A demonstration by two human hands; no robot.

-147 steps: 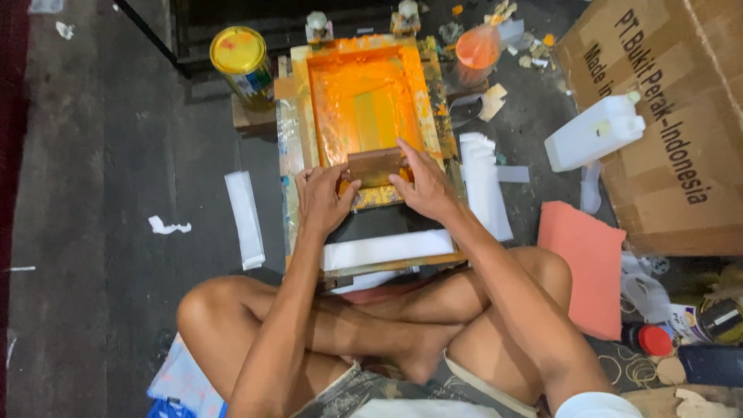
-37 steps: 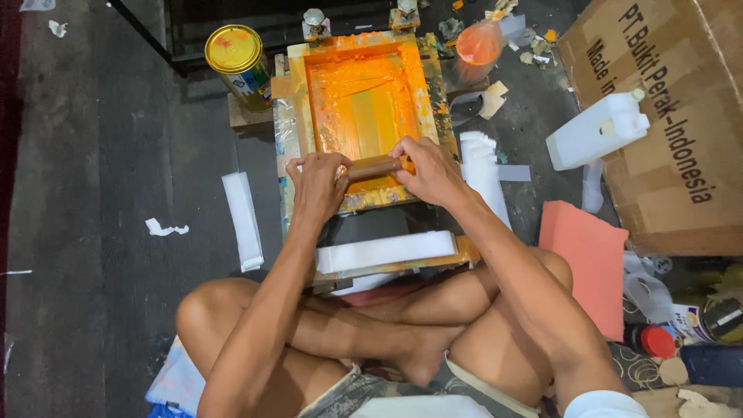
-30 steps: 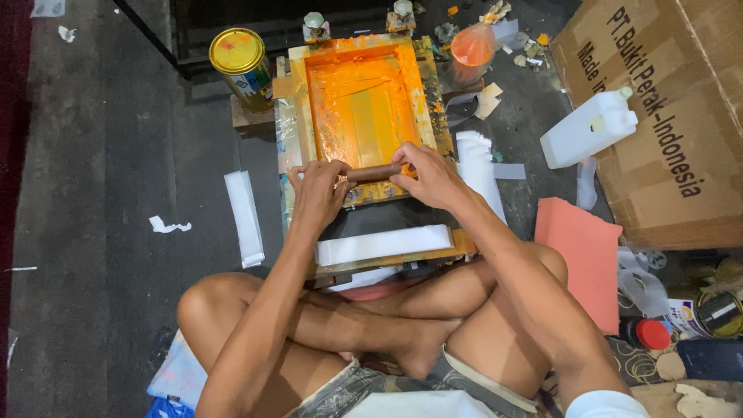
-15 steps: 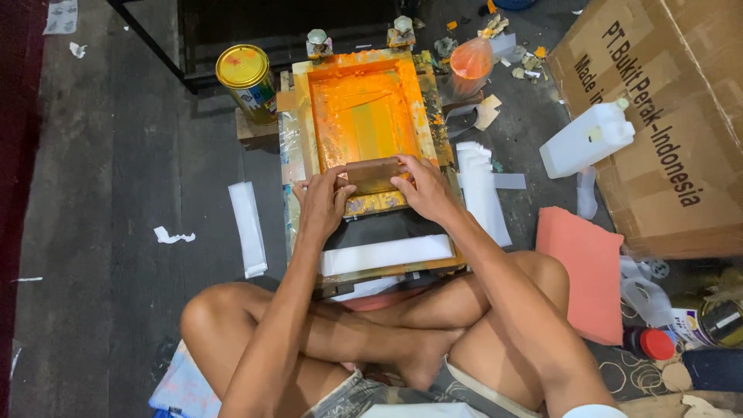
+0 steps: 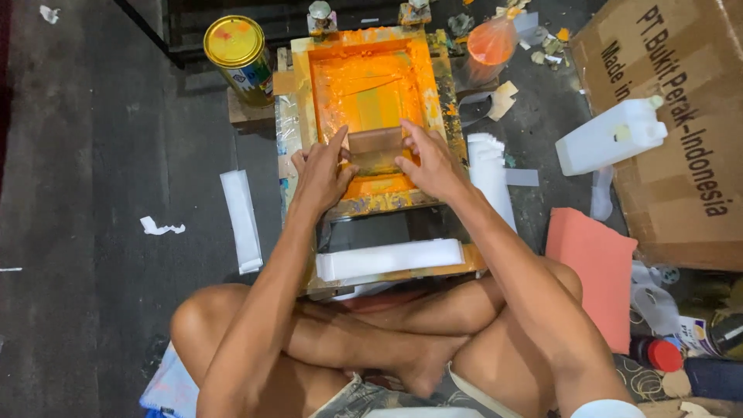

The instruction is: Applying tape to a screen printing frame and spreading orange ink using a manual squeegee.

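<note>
A wooden screen-printing frame coated in orange ink lies flat on a small wooden stand in front of my crossed legs. Both hands grip a brown wooden squeegee set across the lower half of the screen. My left hand holds its left end, fingers spread over the frame's edge. My right hand holds its right end. A stack of white strips lies on the stand's near edge, below the frame.
A yellow-lidded paint can stands at the frame's far left corner. An orange plastic cup sits at the far right. More white strips, a white jerrycan, a large cardboard box and a pink sheet lie around on the dark floor.
Across the earlier frames the squeegee went back and forth along the orange screen under both hands. Since half a second ago it has hardly shifted; both hands keep their grip.
</note>
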